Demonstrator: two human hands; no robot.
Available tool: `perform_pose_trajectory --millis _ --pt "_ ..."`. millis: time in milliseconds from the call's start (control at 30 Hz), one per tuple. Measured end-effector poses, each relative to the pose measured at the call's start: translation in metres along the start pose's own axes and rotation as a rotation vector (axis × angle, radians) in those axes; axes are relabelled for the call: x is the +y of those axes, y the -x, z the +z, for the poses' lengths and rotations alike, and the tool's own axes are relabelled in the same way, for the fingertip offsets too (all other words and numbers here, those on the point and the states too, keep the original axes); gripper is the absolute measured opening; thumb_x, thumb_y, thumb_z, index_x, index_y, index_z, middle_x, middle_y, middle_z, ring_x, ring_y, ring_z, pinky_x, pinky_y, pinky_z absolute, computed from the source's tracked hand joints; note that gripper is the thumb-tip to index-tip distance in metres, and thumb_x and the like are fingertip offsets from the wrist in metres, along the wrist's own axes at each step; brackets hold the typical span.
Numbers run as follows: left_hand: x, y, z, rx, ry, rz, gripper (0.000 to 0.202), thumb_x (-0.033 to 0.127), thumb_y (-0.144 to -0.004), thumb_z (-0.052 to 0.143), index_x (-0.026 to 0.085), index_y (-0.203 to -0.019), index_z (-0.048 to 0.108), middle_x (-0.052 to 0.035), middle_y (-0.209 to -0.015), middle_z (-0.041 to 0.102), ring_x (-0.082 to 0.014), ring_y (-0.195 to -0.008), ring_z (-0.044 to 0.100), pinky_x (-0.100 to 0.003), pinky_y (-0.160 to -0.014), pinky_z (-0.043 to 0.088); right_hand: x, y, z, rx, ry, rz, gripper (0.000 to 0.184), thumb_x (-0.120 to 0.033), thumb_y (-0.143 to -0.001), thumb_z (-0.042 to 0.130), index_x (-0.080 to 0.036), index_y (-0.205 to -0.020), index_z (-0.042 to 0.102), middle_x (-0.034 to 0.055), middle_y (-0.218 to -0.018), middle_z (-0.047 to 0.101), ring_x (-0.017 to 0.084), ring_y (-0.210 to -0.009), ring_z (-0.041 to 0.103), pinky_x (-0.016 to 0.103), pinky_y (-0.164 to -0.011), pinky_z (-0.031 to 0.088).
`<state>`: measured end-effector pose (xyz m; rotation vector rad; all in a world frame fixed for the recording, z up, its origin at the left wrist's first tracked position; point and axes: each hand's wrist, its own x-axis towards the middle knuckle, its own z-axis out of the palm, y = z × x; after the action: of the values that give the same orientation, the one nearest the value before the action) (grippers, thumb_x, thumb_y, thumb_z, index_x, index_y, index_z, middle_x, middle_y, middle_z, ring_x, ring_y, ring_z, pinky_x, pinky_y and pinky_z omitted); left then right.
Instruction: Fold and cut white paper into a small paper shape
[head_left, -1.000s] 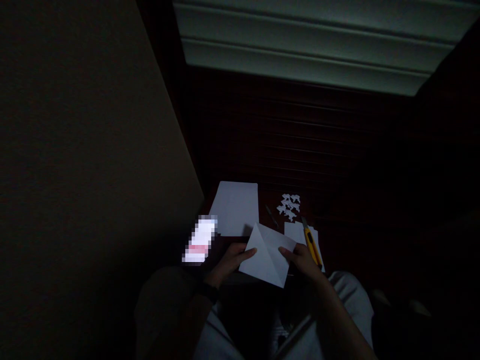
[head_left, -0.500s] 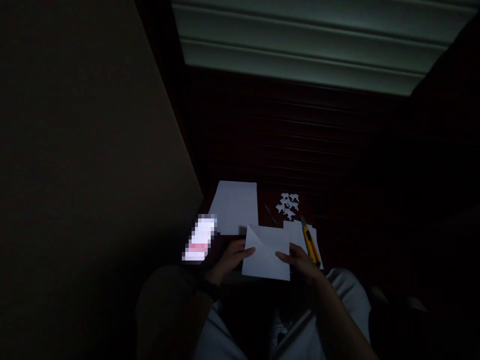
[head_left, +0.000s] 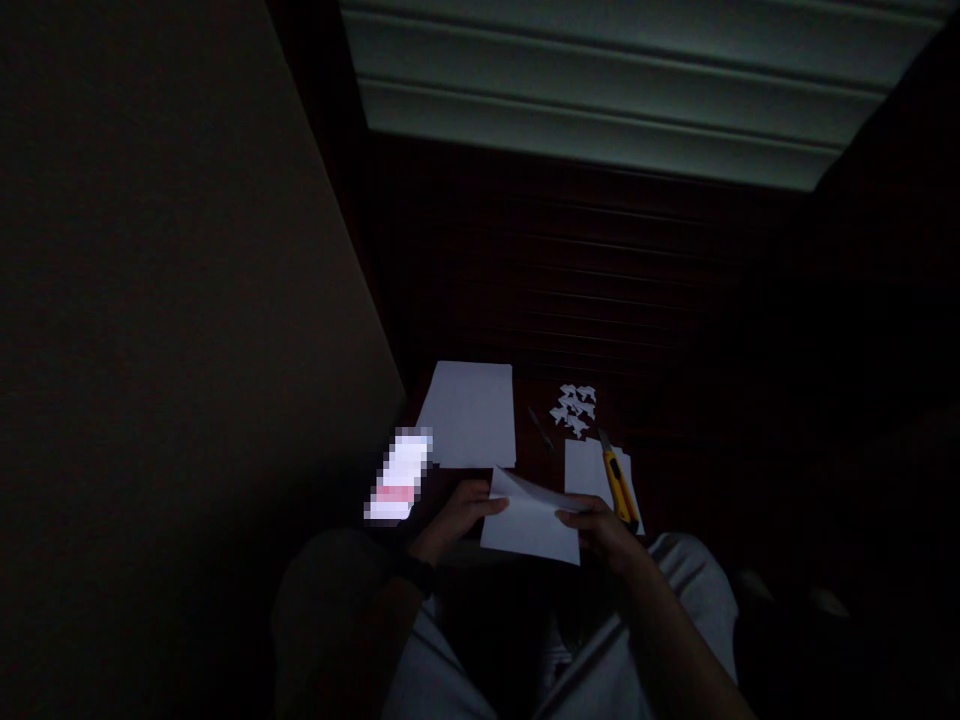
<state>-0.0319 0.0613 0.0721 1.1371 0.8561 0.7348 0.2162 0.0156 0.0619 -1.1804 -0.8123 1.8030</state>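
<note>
A creased white sheet of paper [head_left: 532,525] is held up over the near edge of the dark table. My left hand [head_left: 469,510] pinches its left side, thumb on top. On the right side my right hand [head_left: 596,520] grips it, thumb over the face and fingers partly hidden behind. The far part of the sheet bends along a diagonal crease running down to the right. Close to my right hand lies a yellow box cutter [head_left: 621,488], resting on a few smaller white paper pieces [head_left: 581,465].
A stack of white paper [head_left: 472,415] lies at the table's back left. A lit, blurred phone-like screen [head_left: 401,478] is left of my hands. Several small folded paper shapes [head_left: 576,410] sit at the back right, with a pen [head_left: 540,428] beside them. A wall [head_left: 187,300] rises on the left.
The sheet's far edge has bent, its far right corner coming down toward my right hand. My right fingers have moved up at that edge. The left hand has hardly moved.
</note>
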Motion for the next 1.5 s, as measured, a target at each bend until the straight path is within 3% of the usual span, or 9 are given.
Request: perform_pose_trajectory --millis 167,367,467,633,767,867,1033,1267,1500 --pt "-0.003 -0.001 -0.007 0.105 -0.034 0.026 0.019 0.022 -0.065 0.062 0.013 -0.08 0.07 -0.0073 -0.082 0.069 -0.0211 -0.079 0.062 -0.027 -0.072 0.044 0.007 -0.003 -0.002 -0.013 0.023 -0.031 0.008 -0.014 -0.058 0.06 -0.014 -0.062 0.067 0.0022 -0.066 0.062 0.013 -0.057 0.055 0.021 -0.049 0.04" --pt "0.008 -0.002 0.002 0.141 0.235 -0.017 0.046 0.045 -0.078 0.05 0.02 -0.117 0.053 -0.0115 -0.106 0.062 -0.0237 -0.088 0.061 -0.036 -0.073 0.048 0.01 -0.005 0.005 0.147 0.084 -0.146 0.015 -0.02 -0.062 0.055 -0.016 -0.07 0.067 0.0006 -0.059 0.061 0.013 -0.05 0.053 0.022 -0.047 0.038" --pt "0.009 -0.003 0.008 0.18 0.261 0.003 0.052 0.05 -0.077 0.05 0.02 -0.119 0.05 -0.0126 -0.105 0.062 -0.0235 -0.087 0.062 -0.04 -0.076 0.049 0.006 -0.001 0.01 0.226 0.189 -0.254 0.02 -0.023 -0.066 0.052 -0.018 -0.076 0.068 0.001 -0.06 0.062 0.016 -0.056 0.056 0.026 -0.054 0.042" --pt "-0.001 -0.008 0.011 0.352 0.154 0.063 0.045 0.043 -0.068 0.065 0.011 -0.1 0.061 -0.0136 -0.102 0.064 -0.0256 -0.091 0.061 -0.037 -0.076 0.051 0.002 0.007 0.019 0.213 0.406 -0.425 0.023 -0.021 -0.069 0.048 -0.021 -0.076 0.069 0.0029 -0.082 0.067 0.021 -0.081 0.058 0.031 -0.075 0.042" --pt "-0.005 -0.011 0.009 0.46 0.175 0.095 0.043 0.039 -0.063 0.07 0.008 -0.091 0.063 -0.0148 -0.094 0.067 -0.0255 -0.086 0.063 -0.038 -0.075 0.052 0.004 0.012 0.023 0.133 0.376 -0.381 0.026 -0.018 -0.067 0.051 -0.022 -0.085 0.069 0.0027 -0.085 0.067 0.021 -0.079 0.058 0.032 -0.073 0.043" --pt "0.0 -0.011 0.008 0.504 0.186 0.126 0.043 0.037 -0.061 0.072 0.008 -0.092 0.063 -0.0143 -0.092 0.068 -0.0247 -0.083 0.065 -0.037 -0.073 0.053 0.0 0.018 0.028 0.068 0.253 -0.286 0.042 -0.019 -0.061 0.059 -0.023 -0.103 0.062 0.0026 -0.089 0.066 0.021 -0.075 0.059 0.031 -0.067 0.044" --pt "0.009 -0.013 0.012 0.571 0.153 0.164 0.043 0.034 -0.059 0.073 0.008 -0.091 0.062 -0.0135 -0.089 0.069 -0.0237 -0.078 0.066 -0.035 -0.068 0.054 -0.015 0.022 0.044 0.075 0.043 -0.231 0.06 -0.031 -0.062 0.066 -0.026 -0.119 0.049 0.0047 -0.111 0.059 0.025 -0.095 0.057 0.033 -0.076 0.045" --pt "0.015 -0.018 0.021 0.558 0.01 0.199 0.044 0.036 -0.06 0.072 0.01 -0.095 0.063 -0.0107 -0.081 0.07 -0.0234 -0.072 0.066 -0.031 -0.06 0.054 -0.002 0.004 0.045 0.192 0.165 -0.273 0.049 -0.037 -0.055 0.076 -0.017 -0.097 0.06 0.0069 -0.09 0.066 0.022 -0.075 0.061 0.032 -0.066 0.048" --pt "0.021 -0.015 0.029 0.605 -0.092 0.297 0.036 0.037 -0.066 0.066 0.015 -0.095 0.066 -0.0081 -0.09 0.069 -0.0234 -0.083 0.064 -0.03 -0.068 0.052 0.008 0.0 0.04 0.184 0.088 -0.237 0.046 -0.034 -0.05 0.079 -0.017 -0.089 0.063 0.0045 -0.082 0.068 0.02 -0.069 0.061 0.032 -0.063 0.048"
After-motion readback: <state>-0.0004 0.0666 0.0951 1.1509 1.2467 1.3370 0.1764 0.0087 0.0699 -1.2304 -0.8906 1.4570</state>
